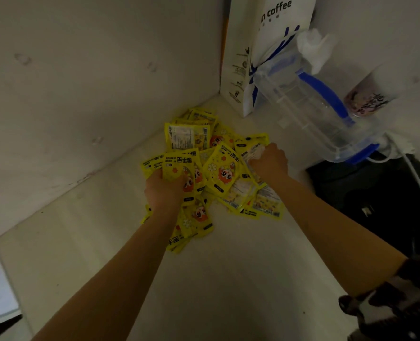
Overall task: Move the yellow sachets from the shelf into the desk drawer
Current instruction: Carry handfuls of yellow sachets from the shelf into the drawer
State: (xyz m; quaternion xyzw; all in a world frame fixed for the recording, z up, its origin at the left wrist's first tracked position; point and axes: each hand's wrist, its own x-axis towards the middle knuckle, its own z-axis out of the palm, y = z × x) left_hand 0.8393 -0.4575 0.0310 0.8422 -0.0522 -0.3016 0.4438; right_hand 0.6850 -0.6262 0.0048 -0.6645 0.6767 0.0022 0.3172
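Both forearms reach in from the shelf's front edge to the heap of yellow hand-warmer sachets (211, 166) piled toward the shelf's (228, 267) back left corner. Left hand (163, 190) clutches a bundle on the heap's left; right hand (269, 161) pinches sachets on its right. Slick, overlapping packets may slide out during lifting, and the right elbow could knock the clear pitcher (309, 104) nearby.

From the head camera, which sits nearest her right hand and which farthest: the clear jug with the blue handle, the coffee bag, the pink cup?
From the right hand:
1. Clear jug, just right of it, tipped over.
2. Pink cup, farther right, behind the jug.
3. Coffee bag, up in the back corner.
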